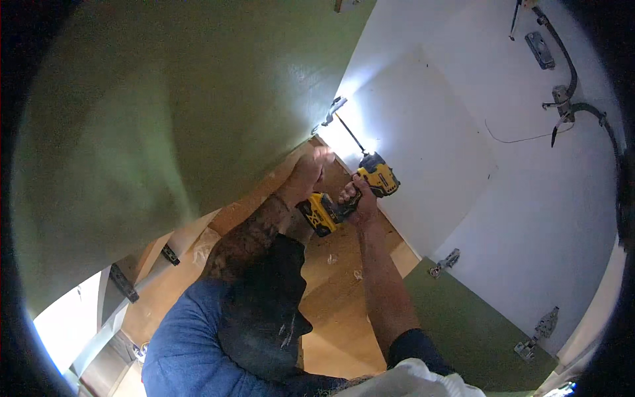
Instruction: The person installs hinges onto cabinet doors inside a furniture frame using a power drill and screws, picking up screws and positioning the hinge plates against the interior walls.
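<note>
My right hand [357, 198] is wrapped round the grip of a yellow and black cordless drill [378, 175]. Its long thin bit [350, 132] points up and left at a metal hinge [334, 110], which sits where a green panel [132, 99] meets a white panel [436, 112]. A bright light falls on the white surface around the bit. Close to the drill's yellow battery and below the hinge, my left hand [313, 169] is raised. Its fingers are blurred, and whether they hold anything cannot be made out.
Wooden boards [334, 264] lie beyond my arms. More hinges [444, 263] [537, 333] are fixed along the seam at the lower right. A dark cable [567, 59] with small boxes runs along the upper right. Dark metal brackets [124, 282] are at the lower left.
</note>
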A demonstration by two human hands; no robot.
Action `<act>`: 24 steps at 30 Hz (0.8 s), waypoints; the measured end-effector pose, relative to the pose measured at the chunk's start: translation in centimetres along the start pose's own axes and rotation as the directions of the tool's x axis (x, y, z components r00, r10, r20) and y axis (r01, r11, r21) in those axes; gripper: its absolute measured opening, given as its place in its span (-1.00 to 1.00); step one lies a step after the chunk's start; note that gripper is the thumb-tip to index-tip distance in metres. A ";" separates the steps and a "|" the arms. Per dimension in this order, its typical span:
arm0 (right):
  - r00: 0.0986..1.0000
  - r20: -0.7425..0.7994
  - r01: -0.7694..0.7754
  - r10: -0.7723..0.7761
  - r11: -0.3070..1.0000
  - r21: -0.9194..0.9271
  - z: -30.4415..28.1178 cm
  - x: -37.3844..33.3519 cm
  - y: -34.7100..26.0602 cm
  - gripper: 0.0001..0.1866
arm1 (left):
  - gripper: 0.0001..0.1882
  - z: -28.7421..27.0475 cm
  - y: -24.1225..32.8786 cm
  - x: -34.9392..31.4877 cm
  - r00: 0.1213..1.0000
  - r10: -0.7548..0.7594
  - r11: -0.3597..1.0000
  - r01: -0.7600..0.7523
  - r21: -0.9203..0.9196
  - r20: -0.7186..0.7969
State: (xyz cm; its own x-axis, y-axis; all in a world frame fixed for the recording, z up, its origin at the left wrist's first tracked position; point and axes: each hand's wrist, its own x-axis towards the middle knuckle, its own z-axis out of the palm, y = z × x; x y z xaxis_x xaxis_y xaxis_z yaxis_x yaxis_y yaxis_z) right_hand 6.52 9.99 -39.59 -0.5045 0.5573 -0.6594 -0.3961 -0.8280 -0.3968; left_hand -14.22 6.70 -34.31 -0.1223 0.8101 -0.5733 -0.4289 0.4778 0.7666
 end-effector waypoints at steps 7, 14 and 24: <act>0.994 0.106 -0.028 0.020 0.997 0.074 0.4 1.0 1.3 -0.82 | -0.82 -4.4 -7.2 -0.5 0.978 -0.163 0.962 0.128 -0.243 -0.131; 0.994 0.098 -0.059 0.046 0.989 0.134 0.0 1.4 0.7 -0.83 | -0.80 -3.4 -5.3 -1.9 0.996 0.018 0.993 -0.028 -0.112 -0.090; 0.991 0.135 -0.025 0.011 0.994 0.102 0.9 1.3 0.7 -0.87 | -0.78 -2.8 -4.2 -2.3 0.991 0.026 0.980 -0.051 -0.192 -0.129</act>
State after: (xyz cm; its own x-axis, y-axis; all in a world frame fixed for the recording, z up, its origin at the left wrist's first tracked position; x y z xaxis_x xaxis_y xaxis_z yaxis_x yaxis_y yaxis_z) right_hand 4.84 10.18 -40.17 -0.6076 0.5512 -0.5718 -0.4598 -0.8312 -0.3126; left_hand -14.64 1.88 -37.00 -0.2476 0.7720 -0.5854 -0.5862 0.3617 0.7249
